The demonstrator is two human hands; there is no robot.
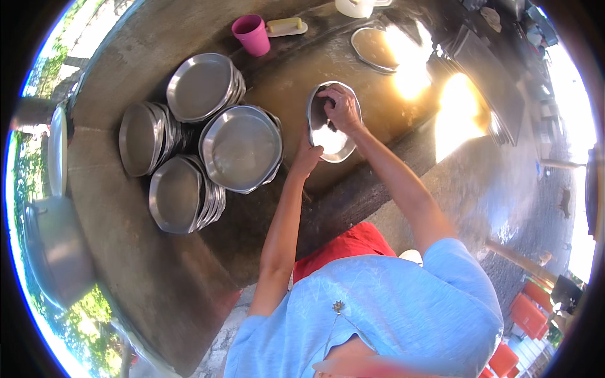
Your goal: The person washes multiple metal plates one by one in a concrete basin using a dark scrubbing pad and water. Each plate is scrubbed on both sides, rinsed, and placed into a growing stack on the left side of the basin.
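Observation:
My left hand (308,159) grips the lower left rim of a shiny metal pan (338,150), which is tilted over a concrete basin. Inside the pan, the fingers of my right hand (344,109) press a dark scrubbing pad (328,97) against its upper part. The pad is mostly covered by the fingers. Left of my hands stand several stacks of similar round metal pans; the nearest stack (242,149) is topped by a wide pan. Behind it are a far stack (201,87), a left stack (142,139) and a front stack (176,194).
A pink plastic cup (255,38) stands beside a brush (287,27) on the far ledge. Another metal pan (373,47) lies in the brownish basin (293,90). Flat metal sheets (491,80) lean at the right. A large metal pot (59,250) sits far left.

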